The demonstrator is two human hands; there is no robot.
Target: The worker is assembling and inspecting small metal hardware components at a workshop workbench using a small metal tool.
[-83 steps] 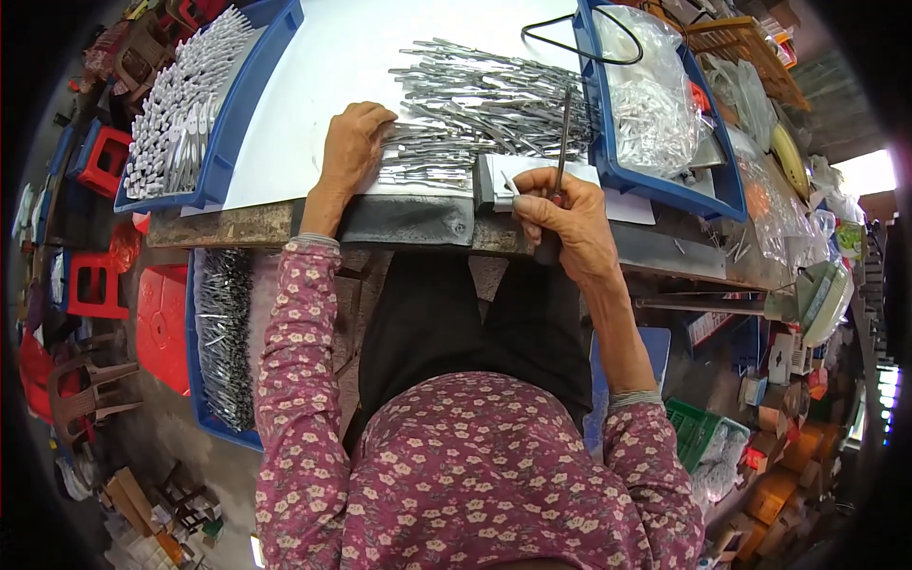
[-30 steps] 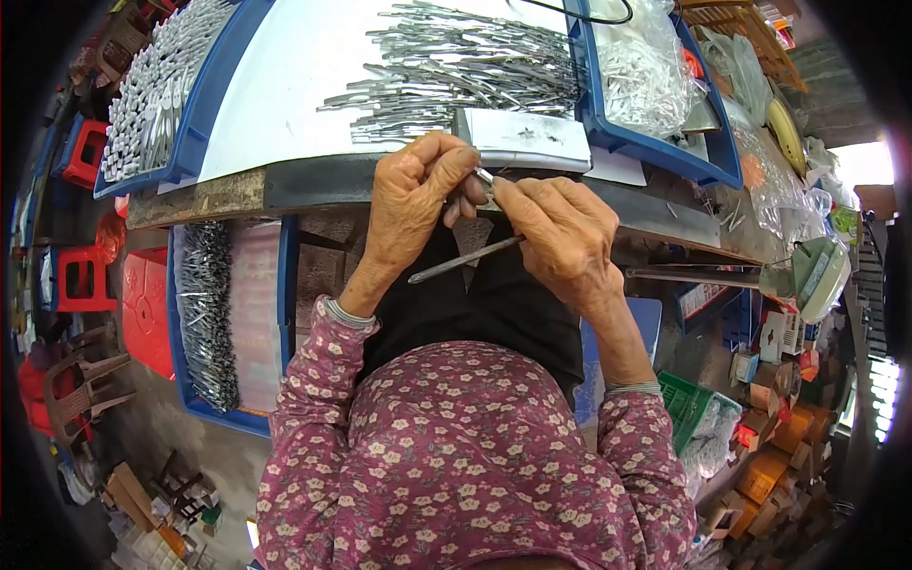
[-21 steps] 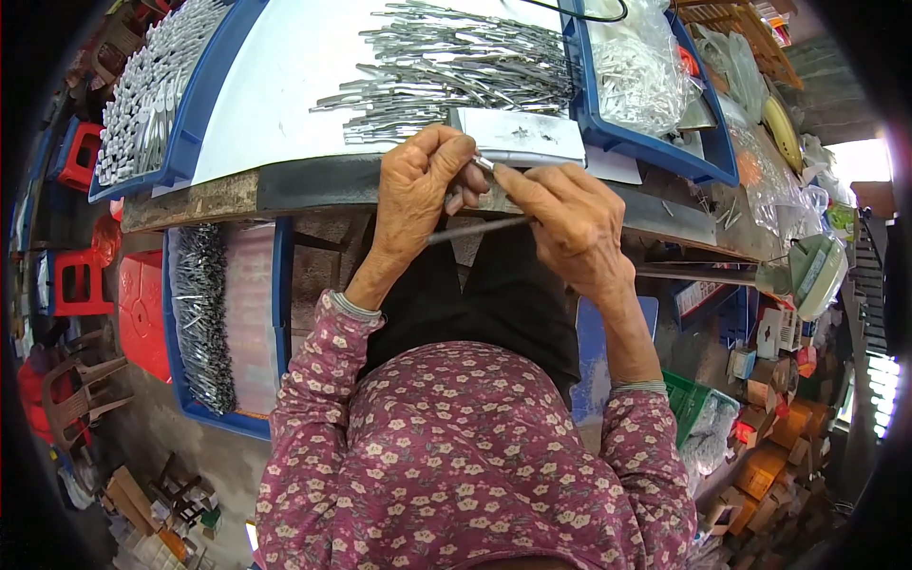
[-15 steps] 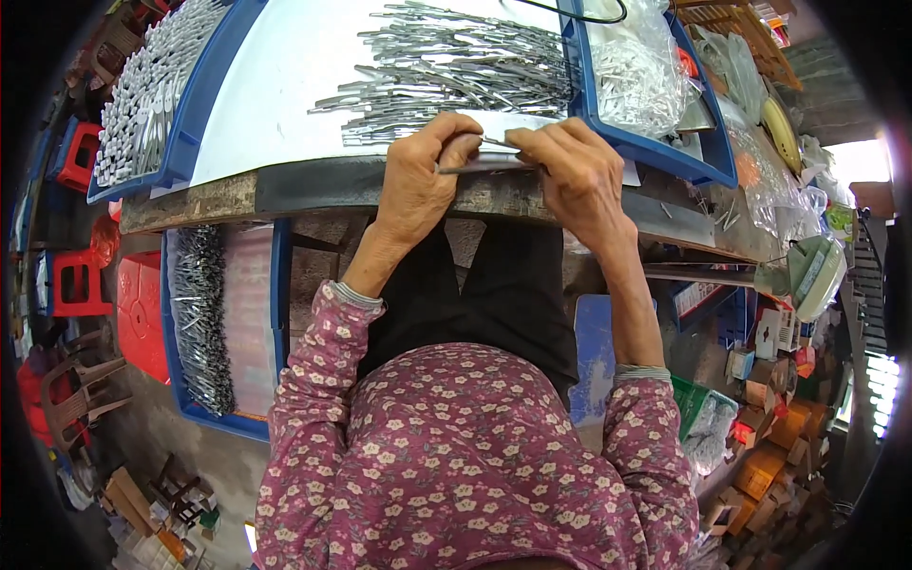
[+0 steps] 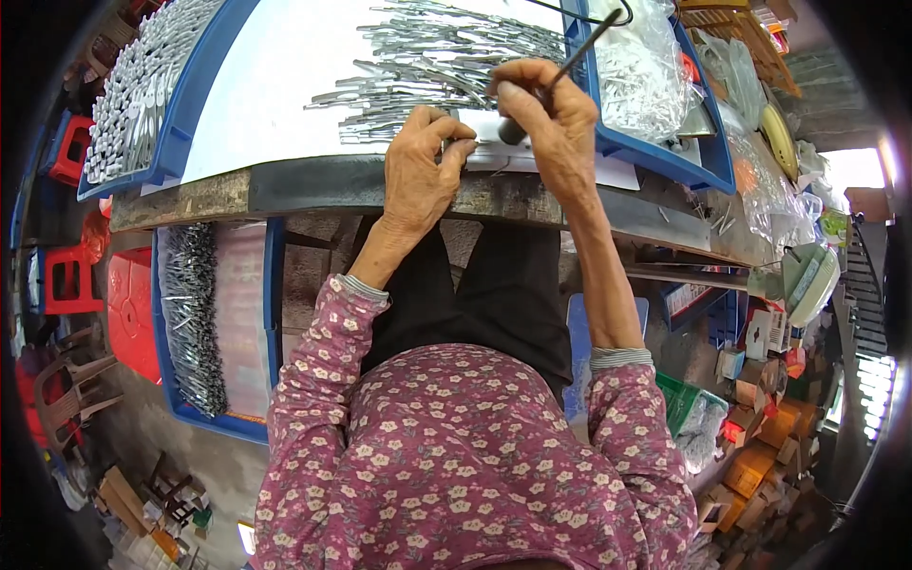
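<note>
My right hand [image 5: 560, 114] is raised above the table's front edge, its fingers closed round a small hammer [image 5: 587, 52]. The hammer's thin dark handle slants up to the right, and its blunt dark head points down toward the work spot. Beside it, my left hand [image 5: 426, 157] rests at the edge with thumb and fingers pinched together; what they hold is mostly hidden. Just beyond both hands lies a heap of slim grey metal pieces [image 5: 418, 81] on a white sheet [image 5: 275, 90]. A thin bent wire-like bit [image 5: 501, 172] shows at the edge between the hands.
At left stands a blue tray [image 5: 195, 123] packed with silvery pieces; at right, another blue tray [image 5: 665, 161] holds a plastic bag of small pale parts [image 5: 632, 95]. Below the table to the left sit a blue crate [image 5: 271, 332] and a red stool [image 5: 133, 313]. A scale [image 5: 812, 275] is at right.
My right hand has let go of the thin metal piece both hands were holding and now grips a hammer, raised higher. The left hand has stayed near the edge, fingers still pinched.
</note>
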